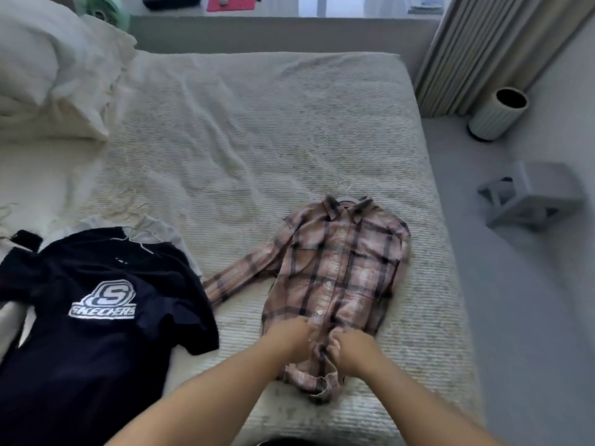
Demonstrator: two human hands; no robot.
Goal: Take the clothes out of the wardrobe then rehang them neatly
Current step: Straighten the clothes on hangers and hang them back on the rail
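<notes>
A pink plaid shirt [338, 268] lies flat on the bed [257, 140], collar away from me, with a thin hanger [347, 196] showing in its collar. My left hand [291, 341] and my right hand [349, 350] both pinch the shirt's front placket near its lower buttons. A dark navy T-shirt [96, 317] with a white logo lies to the left, a thin hanger [135, 239] at its neck. A pale garment [161, 233] pokes out from under the T-shirt.
White pillows [54, 69] are heaped at the bed's far left. On the grey floor to the right stand a ribbed white bin [497, 114] and a tipped grey stool [531, 197]. A curtain [492, 49] hangs at the far right.
</notes>
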